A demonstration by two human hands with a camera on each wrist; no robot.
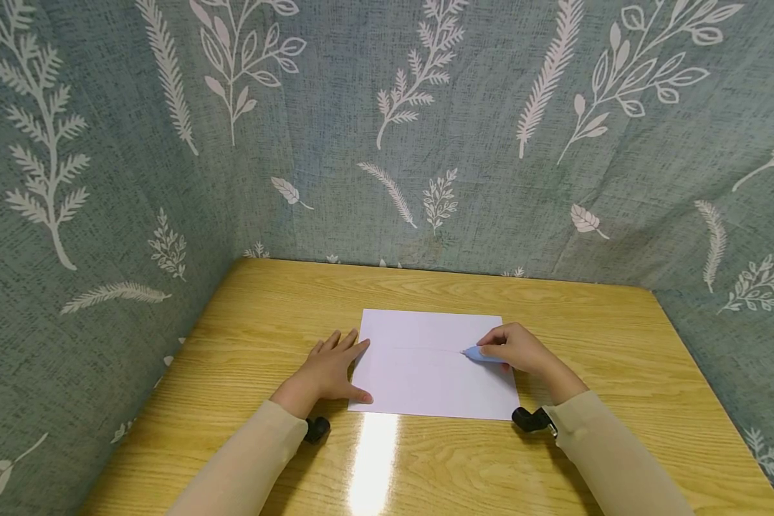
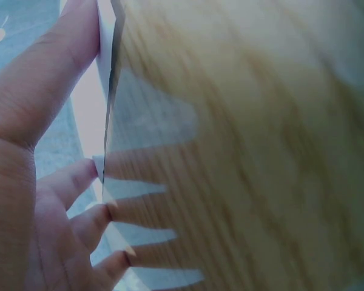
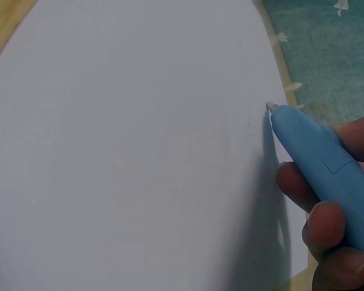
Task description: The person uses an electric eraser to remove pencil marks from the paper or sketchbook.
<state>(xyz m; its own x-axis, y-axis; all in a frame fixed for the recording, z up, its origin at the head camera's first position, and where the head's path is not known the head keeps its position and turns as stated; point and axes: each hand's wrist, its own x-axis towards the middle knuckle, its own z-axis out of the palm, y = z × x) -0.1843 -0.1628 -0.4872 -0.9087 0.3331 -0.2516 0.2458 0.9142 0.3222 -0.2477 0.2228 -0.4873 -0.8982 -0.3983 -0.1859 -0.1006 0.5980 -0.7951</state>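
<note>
"What's the table like?"
"Shiny yellow wood with wavy lines. Blue-green cloth with white leaves on it hangs behind and at the sides."
"What's on top?"
"A flat white paper with four corners. The left hand has its fingers spread wide, touching the paper's left side."
"And the right hand?"
"It pinches a fat, smooth blue pen over the paper, tip by a faint, thin line."

Plain long cream sleeves, a small rounded black device at each cuff.
</note>
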